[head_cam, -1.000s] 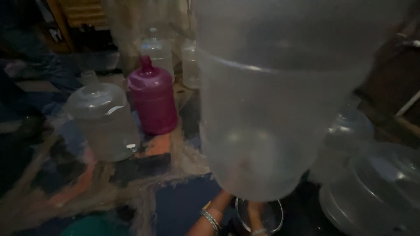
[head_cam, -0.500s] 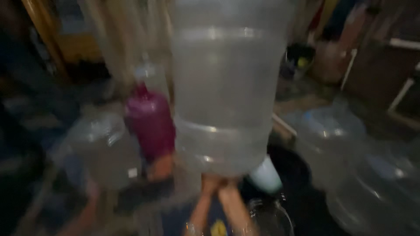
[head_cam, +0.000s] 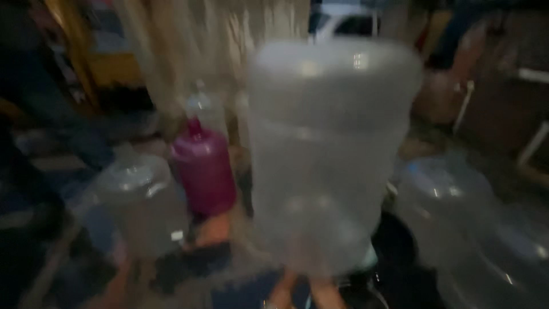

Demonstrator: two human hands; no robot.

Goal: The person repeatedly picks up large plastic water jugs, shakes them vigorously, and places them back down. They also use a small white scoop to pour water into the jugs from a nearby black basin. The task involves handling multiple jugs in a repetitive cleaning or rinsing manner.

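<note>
A large clear plastic water jug [head_cam: 329, 154] fills the middle of the view, upside down with its flat base on top. Below its narrow end, at the bottom edge, I see my left hand [head_cam: 283, 292] and my right hand [head_cam: 327, 294]. Both are blurred and seem to be closed on the jug from below. The neck itself is hidden behind the jug's lower bulge.
A magenta jug [head_cam: 203, 166] stands to the left, with a clear jug [head_cam: 140, 200] beside it and another [head_cam: 206, 106] behind. More clear jugs [head_cam: 446, 197] lie to the right. Under the held jug sits a dark tub [head_cam: 397, 246].
The held jug has moved away from the camera, so its whole body now shows. A second hand has come in beneath it, and the view has tilted up.
</note>
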